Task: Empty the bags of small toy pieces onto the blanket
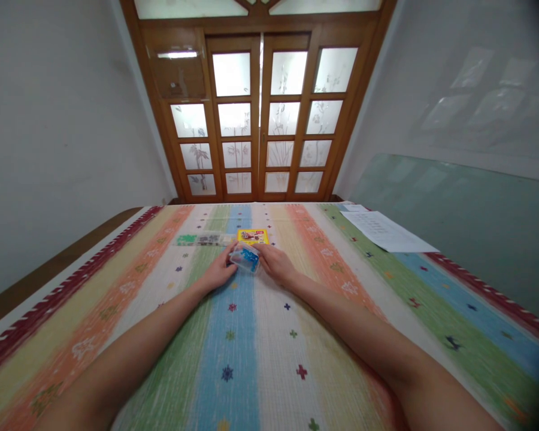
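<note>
A small clear plastic bag of blue pieces [245, 257] sits between my two hands on the striped cloth [260, 347]. My left hand [219, 272] pinches its left edge with closed fingers. From the other side, my right hand [273, 263] grips the bag's right edge, fingers closed. Just behind the bag lies a yellow booklet or box [253, 236]. To its left lie clear bags holding green pieces [186, 239] and dark pieces [209, 239].
Printed white paper sheets [386, 231] lie at the far right of the cloth. A glass panel [467, 221] leans along the right wall. Wooden doors with frosted panes [260, 120] stand beyond the far edge.
</note>
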{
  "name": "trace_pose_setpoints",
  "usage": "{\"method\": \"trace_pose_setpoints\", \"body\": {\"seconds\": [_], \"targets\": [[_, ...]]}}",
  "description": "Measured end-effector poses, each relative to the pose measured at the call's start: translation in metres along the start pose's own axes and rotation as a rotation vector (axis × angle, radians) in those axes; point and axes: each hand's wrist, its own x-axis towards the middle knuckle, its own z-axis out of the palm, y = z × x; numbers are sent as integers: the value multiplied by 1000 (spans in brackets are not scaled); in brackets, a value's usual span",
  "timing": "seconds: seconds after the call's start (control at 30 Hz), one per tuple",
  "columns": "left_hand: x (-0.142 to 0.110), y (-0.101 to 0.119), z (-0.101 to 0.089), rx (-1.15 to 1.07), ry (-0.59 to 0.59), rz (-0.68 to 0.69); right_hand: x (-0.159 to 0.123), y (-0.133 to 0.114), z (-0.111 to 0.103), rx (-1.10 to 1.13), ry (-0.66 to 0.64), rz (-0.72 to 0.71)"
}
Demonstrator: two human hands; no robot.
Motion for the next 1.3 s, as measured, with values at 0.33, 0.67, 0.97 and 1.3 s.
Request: {"method": "trace_pose_setpoints", "body": {"seconds": [0.33, 0.67, 0.97, 1.3], "targets": [[7, 2, -3, -258, 178, -185, 0, -3, 4, 201, 82, -37], [2, 31, 7, -475, -74, -220, 4, -8, 5, 182, 89, 12], [6, 24, -7, -200, 10, -38, 1, 0, 4, 251, 57, 70], [7, 1, -20, 19, 99, -10, 0, 1, 3, 267, -24, 65]]}}
